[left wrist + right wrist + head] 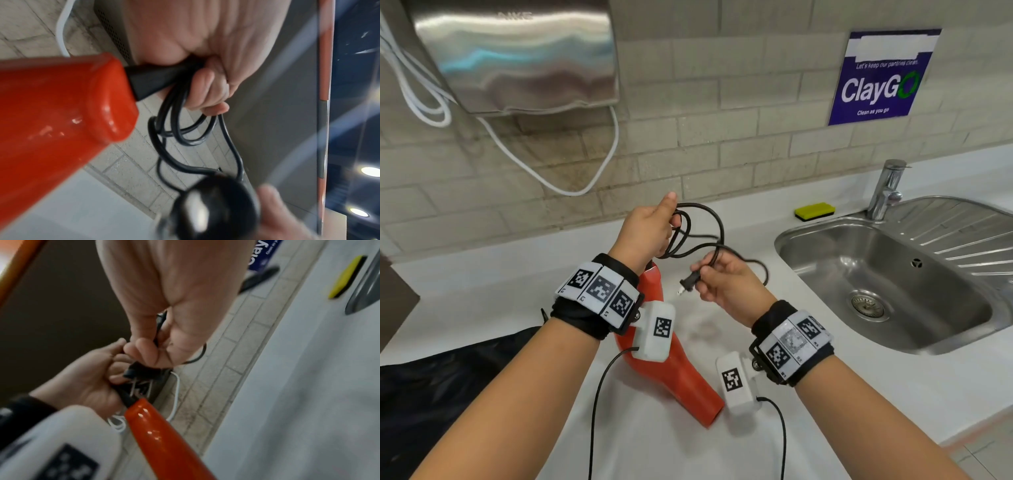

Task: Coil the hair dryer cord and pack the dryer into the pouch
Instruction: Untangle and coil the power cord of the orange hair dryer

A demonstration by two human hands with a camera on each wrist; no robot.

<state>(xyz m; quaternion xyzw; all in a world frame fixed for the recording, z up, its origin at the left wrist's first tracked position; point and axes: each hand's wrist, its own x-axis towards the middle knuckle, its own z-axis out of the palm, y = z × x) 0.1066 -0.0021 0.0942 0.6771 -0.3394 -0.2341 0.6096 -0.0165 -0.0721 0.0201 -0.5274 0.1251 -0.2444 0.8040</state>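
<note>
A red hair dryer (pixel 674 370) hangs below my left hand (pixel 650 229), nozzle pointing toward me above the white counter (pixel 482 301). That hand grips several loops of the black cord (pixel 709 222) where it leaves the dryer's handle (pixel 61 100); the loops (pixel 174 129) dangle from the curled fingers (pixel 207 95). My right hand (pixel 726 277) pinches the cord just behind the black plug (pixel 690 282), whose prongs point left. In the right wrist view the plug (pixel 133 369) sits close to my left hand (pixel 88 378). A black pouch (pixel 431 383) lies at the lower left.
A steel sink (pixel 893 284) with a tap (pixel 887 188) fills the right side. A yellow sponge (pixel 814 210) lies behind it. A steel hand dryer (pixel 517 54) with a white cable (pixel 544 171) hangs on the tiled wall, and a blue sign (pixel 880 78) is mounted further right.
</note>
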